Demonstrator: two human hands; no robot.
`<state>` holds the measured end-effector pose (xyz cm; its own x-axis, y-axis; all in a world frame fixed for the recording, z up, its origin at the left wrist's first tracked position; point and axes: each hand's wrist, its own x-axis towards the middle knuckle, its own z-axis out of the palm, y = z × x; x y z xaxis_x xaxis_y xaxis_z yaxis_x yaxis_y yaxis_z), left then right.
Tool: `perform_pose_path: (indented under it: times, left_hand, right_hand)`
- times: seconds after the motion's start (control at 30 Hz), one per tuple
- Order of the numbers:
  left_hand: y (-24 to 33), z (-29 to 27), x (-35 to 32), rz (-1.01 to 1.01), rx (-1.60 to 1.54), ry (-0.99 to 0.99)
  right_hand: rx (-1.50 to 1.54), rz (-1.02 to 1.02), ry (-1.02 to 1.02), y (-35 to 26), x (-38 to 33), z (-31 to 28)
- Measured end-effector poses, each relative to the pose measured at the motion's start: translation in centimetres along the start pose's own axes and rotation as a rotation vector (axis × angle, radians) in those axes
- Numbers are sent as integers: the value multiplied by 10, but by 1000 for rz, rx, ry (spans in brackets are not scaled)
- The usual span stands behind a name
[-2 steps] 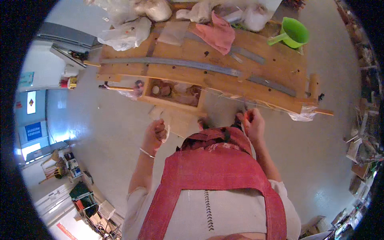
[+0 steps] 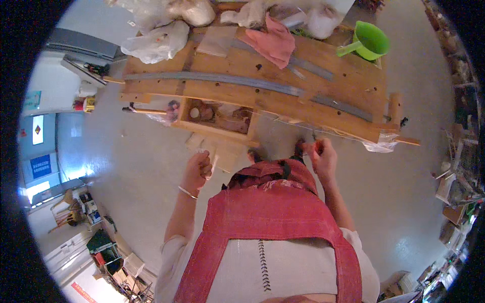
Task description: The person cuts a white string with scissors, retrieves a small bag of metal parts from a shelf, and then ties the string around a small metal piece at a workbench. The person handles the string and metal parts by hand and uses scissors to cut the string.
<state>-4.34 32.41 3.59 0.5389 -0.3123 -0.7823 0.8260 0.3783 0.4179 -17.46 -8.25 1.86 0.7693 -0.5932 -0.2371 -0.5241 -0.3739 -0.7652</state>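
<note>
Standing at the near edge of a wooden table (image 2: 242, 96), a person in a red apron (image 2: 268, 217) works with both hands held low over the floor. The left hand (image 2: 198, 170) is clenched around a small pale strip (image 2: 214, 164), which sticks out just to the right of the fist; what the strip is cannot be told. The right hand (image 2: 322, 155) has its fingers pinched together on something too small to identify, so its hold is uncertain. Both grips hang just short of the table edge, with an open wooden box (image 2: 214, 115) fixed beneath it, beyond the left grip. Judged from this, the step is fine handwork between the two hands; the next move calls for bringing them together.
</note>
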Motion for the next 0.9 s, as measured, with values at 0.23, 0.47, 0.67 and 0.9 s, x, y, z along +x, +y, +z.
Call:
perform_pose_path:
  times: [0.23,0.47,0.67,0.9]
  left_hand:
    - [-54,61,20,42,234,132]
    - [-68,48,41,171,103,277]
    - [-83,10,33,115,-20,331]
    - [-75,-1,25,107,-61,345]
  right_hand:
    - [-396,-43,130,31,49,-53]
    - [-417,-112,-265,29,72,-56]
    - [-464,-320,-739,-23,66,49]
    - [-176,-652,-773,-106,66,212]
